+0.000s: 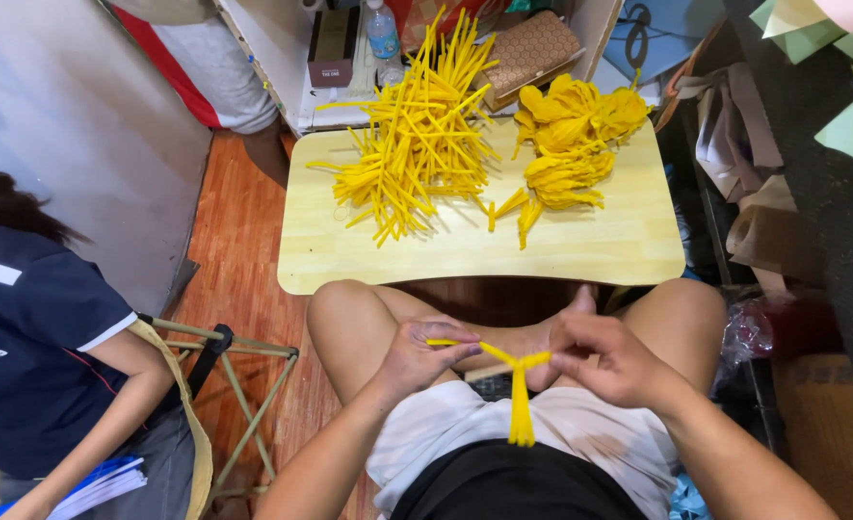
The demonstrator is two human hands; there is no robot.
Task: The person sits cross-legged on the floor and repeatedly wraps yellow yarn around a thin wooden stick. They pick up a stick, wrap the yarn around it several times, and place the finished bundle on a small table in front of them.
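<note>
The pale wooden table [580,252] stands low over a reddish wood floor [238,250], carrying a big loose heap of yellow strips [415,135] on its left half and a mound of folded yellow pieces [573,135] on its right, with a plastic bottle [382,31] and a brown box [332,46] just behind it. A person in a dark blue shirt [31,347] sits to the left beside a folding stool [238,371]. Over the seated person's lap, the left hand [419,354] and right hand [607,358] each have a narrow pinching grip closed on one end of a small yellow strip bundle [520,380], whose tail hangs down between them.
</note>
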